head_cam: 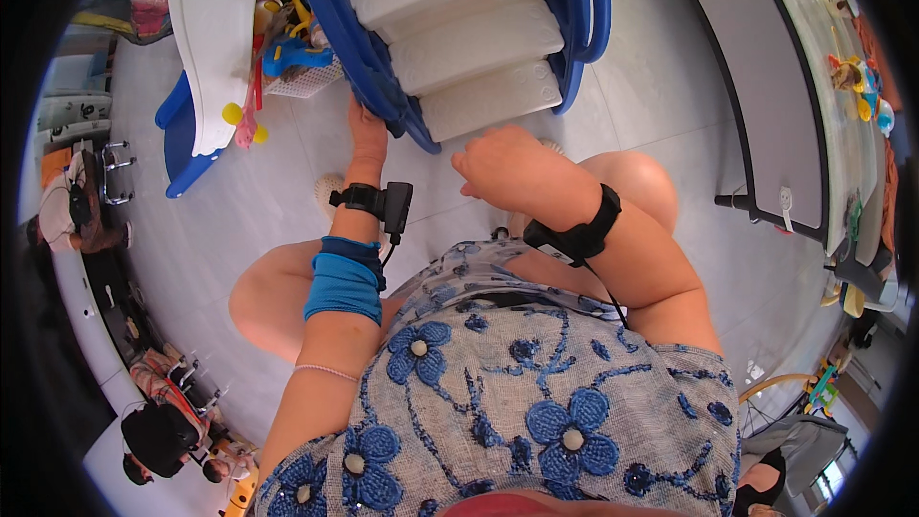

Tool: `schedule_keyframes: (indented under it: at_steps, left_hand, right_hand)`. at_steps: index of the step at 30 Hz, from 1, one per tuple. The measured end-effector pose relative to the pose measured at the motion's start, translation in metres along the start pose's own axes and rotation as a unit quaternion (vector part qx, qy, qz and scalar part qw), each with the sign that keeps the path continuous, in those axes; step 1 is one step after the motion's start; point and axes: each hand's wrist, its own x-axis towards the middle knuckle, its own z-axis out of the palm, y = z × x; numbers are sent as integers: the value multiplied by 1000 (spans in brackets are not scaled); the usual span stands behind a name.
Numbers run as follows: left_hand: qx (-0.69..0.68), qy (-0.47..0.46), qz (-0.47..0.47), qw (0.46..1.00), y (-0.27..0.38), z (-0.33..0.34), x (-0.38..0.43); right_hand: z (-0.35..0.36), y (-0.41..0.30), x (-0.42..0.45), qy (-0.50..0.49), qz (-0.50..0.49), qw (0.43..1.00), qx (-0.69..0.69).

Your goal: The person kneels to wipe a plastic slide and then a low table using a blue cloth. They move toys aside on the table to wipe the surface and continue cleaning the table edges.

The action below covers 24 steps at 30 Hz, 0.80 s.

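Note:
My left hand (367, 126) is at the lower outer edge of the blue plastic side rail (359, 61) of a children's slide, its fingers partly hidden behind a dark blue piece there. Whether it grips this piece is hard to tell. My right hand (495, 161) hangs in the air just below the bottom white step (492, 100), with its fingers curled and nothing visible in them. Both wrists wear black strapped devices with cables. The second blue side rail (578, 21) stands to the right of the steps.
Left of the steps, a white slide chute (212, 36) curves down beside a white basket (307, 81) of toys. A pink toy with yellow balls (245, 126) lies near it. A grey-panelled table (761, 86) stands at the right. Several people sit at the far left edge.

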Motion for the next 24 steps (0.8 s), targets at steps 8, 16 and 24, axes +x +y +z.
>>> schedule_keyframes:
  at_steps: [8,16,24]
  left_hand:
    - [-348,105,-280,889,3,21,-71]
    - [-376,113,-269,879,54,56,-55]
    - [58,144,-152,976,-23,104,-108]
  right_hand:
    - [-4,1,-8,8,-10,1000,-10]
    - [-8,1,-13,11,-11,1000,-17]
    - [-25,-26,-3,-32,-15,999,-35]
